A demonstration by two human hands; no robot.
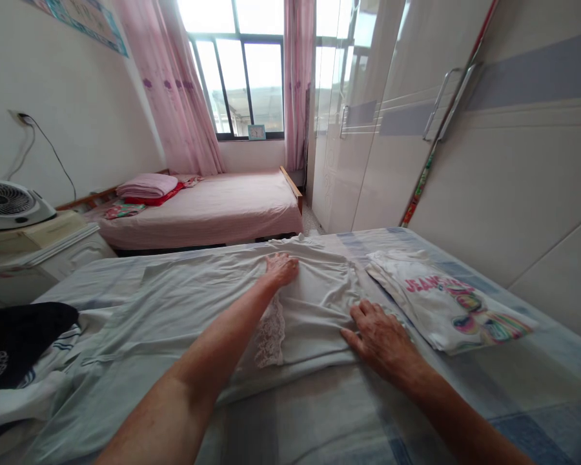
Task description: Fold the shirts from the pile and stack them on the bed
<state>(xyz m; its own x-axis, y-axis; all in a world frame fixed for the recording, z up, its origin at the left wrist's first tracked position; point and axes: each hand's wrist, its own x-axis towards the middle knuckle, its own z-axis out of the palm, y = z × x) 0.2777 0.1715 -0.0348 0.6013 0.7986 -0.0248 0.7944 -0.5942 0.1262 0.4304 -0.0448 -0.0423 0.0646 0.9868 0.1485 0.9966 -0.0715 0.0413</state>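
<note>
A pale grey-green garment (314, 323) with a white lace patch (270, 336) lies spread and creased over a blue-and-white checked bedsheet (319, 420). My left hand (283, 267) rests on its far part, palm down, fingers stretched over the cloth. Near the garment's right end, my right hand (381, 337) touches the fabric with fingers apart. Neither hand visibly grips anything. Just right of it sits a folded white T-shirt (445, 300) with pink lettering and a colourful print. My left forearm hides part of the garment.
Black clothing (19, 342) and white clothing (24, 400) are heaped at the left. A fan (14, 203) stands on a cabinet beyond them. A pink-covered bed (232, 206) is under the window. White wardrobe doors (527, 174) line the right side.
</note>
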